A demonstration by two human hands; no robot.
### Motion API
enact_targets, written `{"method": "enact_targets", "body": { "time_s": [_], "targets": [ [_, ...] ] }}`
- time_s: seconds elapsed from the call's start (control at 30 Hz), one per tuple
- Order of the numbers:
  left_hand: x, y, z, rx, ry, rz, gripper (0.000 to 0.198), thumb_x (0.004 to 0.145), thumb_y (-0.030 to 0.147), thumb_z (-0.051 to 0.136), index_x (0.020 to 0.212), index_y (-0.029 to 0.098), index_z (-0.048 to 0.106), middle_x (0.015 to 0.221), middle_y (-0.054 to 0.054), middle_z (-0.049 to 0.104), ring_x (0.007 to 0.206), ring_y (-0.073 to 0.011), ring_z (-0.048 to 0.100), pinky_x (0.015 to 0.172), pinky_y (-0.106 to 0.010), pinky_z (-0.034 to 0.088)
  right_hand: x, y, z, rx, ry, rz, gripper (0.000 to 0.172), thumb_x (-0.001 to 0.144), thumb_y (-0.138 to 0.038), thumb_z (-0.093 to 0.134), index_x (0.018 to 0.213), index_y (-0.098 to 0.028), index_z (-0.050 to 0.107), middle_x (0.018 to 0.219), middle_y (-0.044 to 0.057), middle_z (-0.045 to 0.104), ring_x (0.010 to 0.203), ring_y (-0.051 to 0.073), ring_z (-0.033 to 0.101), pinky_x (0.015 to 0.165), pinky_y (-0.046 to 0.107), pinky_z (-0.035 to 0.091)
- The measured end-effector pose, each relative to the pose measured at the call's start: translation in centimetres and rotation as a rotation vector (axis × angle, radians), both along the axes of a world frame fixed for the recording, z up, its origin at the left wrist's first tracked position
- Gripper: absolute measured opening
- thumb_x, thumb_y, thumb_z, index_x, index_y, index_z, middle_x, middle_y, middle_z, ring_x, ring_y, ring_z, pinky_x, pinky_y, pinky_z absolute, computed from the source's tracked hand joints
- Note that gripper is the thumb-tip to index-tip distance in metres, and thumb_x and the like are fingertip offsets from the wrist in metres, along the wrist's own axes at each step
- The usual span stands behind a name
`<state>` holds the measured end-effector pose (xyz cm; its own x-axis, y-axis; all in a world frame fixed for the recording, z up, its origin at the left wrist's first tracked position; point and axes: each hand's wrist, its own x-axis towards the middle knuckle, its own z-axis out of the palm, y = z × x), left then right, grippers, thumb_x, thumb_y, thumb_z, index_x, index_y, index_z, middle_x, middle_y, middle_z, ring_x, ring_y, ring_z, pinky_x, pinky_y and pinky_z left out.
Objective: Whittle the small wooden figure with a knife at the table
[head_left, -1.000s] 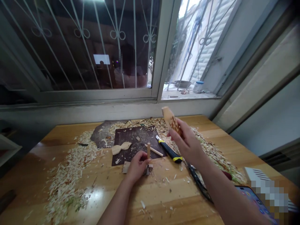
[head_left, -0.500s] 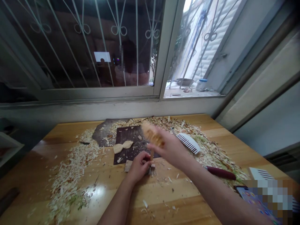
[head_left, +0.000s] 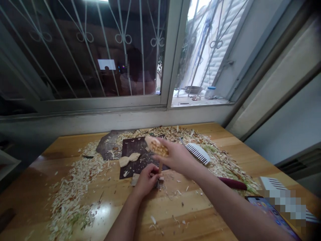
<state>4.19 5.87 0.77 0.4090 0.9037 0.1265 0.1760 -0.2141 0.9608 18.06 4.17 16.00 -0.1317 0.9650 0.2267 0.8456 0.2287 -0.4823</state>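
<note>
My left hand (head_left: 145, 179) is closed around the lower part of an upright, wooden-handled tool, probably a chisel (head_left: 160, 166). Its tip stands over a small wood block (head_left: 135, 179) lying on the table, and my fingers hide the tip. In my right hand (head_left: 173, 154) is a chunky pale wooden piece (head_left: 156, 147) with a pitted, brownish face. It is held right above the top of the chisel handle; whether the two touch I cannot tell. Beyond my left hand, a carved bow-shaped wooden piece (head_left: 129, 159) rests partly on a dark sheet (head_left: 130, 145).
Wood shavings (head_left: 70, 187) lie in an arc over the table (head_left: 120, 207). Right of my hands are a white comb-like piece (head_left: 198, 153), a dark red handle (head_left: 233, 183), a phone (head_left: 265, 209) and another slotted white piece (head_left: 273, 184). A barred window (head_left: 107, 103) stands behind.
The wooden piece in my right hand has come down closer to the chisel handle. My left hand keeps its hold. The whole view has shifted slightly.
</note>
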Motion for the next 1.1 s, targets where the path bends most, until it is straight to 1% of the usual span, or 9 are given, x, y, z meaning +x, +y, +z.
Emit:
{"method": "enact_targets", "body": {
  "time_s": [0.1,0.17,0.27,0.43,0.5,0.6,0.77,0.93,1.1],
  "targets": [
    [0.0,-0.1,0.2,0.001,0.017,0.001,0.006,0.070,0.019,0.057,0.072,0.017,0.051,0.068,0.003,0.051,0.066,-0.0115,0.047,0.059,-0.020,0.037,-0.1,-0.2,0.5,0.197,0.173,-0.068,0.062,0.076,-0.047,0.055,0.132,-0.027,0.037,0.100,0.005,0.066,0.082,0.020,0.062,0.067,0.029,0.045],
    [0.0,-0.1,0.4,-0.012,-0.003,-0.006,0.006,0.070,0.018,0.057,0.073,0.017,0.052,0.069,0.002,0.052,0.066,-0.0115,0.047,0.060,-0.020,0.037,-0.1,-0.3,0.2,0.144,0.093,-0.048,0.060,0.074,-0.043,0.058,0.129,-0.026,0.042,0.097,0.006,0.067,0.080,0.021,0.062,0.066,0.028,0.045],
    [0.1,-0.1,0.5,-0.036,-0.016,-0.010,0.006,0.069,0.019,0.057,0.071,0.016,0.052,0.070,0.002,0.052,0.066,-0.0113,0.047,0.059,-0.020,0.037,0.1,-0.3,-0.4,-0.063,-0.104,0.000,0.056,0.067,-0.043,0.064,0.119,-0.025,0.054,0.084,0.006,0.069,0.073,0.024,0.063,0.060,0.029,0.045],
    [0.0,0.1,0.1,0.011,0.009,0.001,0.006,0.068,0.019,0.058,0.070,0.017,0.053,0.069,0.002,0.053,0.066,-0.0116,0.047,0.059,-0.021,0.036,0.2,-0.5,-0.8,0.162,0.010,-0.062,0.049,0.080,-0.046,0.050,0.125,-0.027,0.048,0.096,0.004,0.068,0.084,0.020,0.062,0.071,0.029,0.045],
    [0.0,0.0,0.1,0.018,-0.007,-0.009,0.006,0.069,0.018,0.058,0.072,0.016,0.053,0.071,0.002,0.054,0.068,-0.0120,0.048,0.061,-0.021,0.037,0.1,-0.6,-1.1,0.097,-0.062,-0.042,0.048,0.077,-0.042,0.054,0.121,-0.026,0.052,0.092,0.005,0.069,0.081,0.021,0.063,0.070,0.030,0.045],
    [0.0,0.0,0.4,0.003,0.001,-0.008,0.005,0.069,0.017,0.057,0.071,0.016,0.052,0.071,0.001,0.053,0.068,-0.0119,0.048,0.061,-0.021,0.038,0.2,-0.7,-1.0,-0.044,-0.106,-0.032,0.056,0.069,-0.043,0.062,0.121,-0.027,0.052,0.089,0.005,0.069,0.077,0.022,0.063,0.065,0.030,0.045],
    [0.0,-0.1,0.4,0.022,0.030,-0.010,0.005,0.069,0.017,0.058,0.071,0.017,0.052,0.071,0.002,0.054,0.068,-0.0120,0.049,0.060,-0.021,0.038,0.1,-1.1,-0.8,0.160,0.111,-0.098,0.050,0.079,-0.042,0.052,0.125,-0.026,0.047,0.098,0.004,0.067,0.087,0.019,0.062,0.072,0.029,0.046],
    [-0.1,0.1,-0.1,0.006,-0.002,-0.029,0.007,0.070,0.017,0.057,0.076,0.016,0.054,0.075,-0.001,0.058,0.070,-0.0136,0.052,0.063,-0.023,0.040,-0.4,-1.1,-1.4,-0.011,-0.068,-0.067,0.058,0.066,-0.039,0.064,0.121,-0.024,0.053,0.093,0.006,0.069,0.081,0.024,0.063,0.067,0.031,0.046],
    [0.0,0.3,-0.6,-0.015,0.013,-0.019,0.006,0.070,0.018,0.057,0.072,0.016,0.052,0.069,0.001,0.056,0.066,-0.0128,0.052,0.059,-0.022,0.040,-0.5,-1.1,-1.5,0.131,0.077,-0.077,0.047,0.080,-0.045,0.049,0.125,-0.028,0.048,0.103,0.003,0.067,0.086,0.019,0.062,0.072,0.028,0.046]
  ]
}}
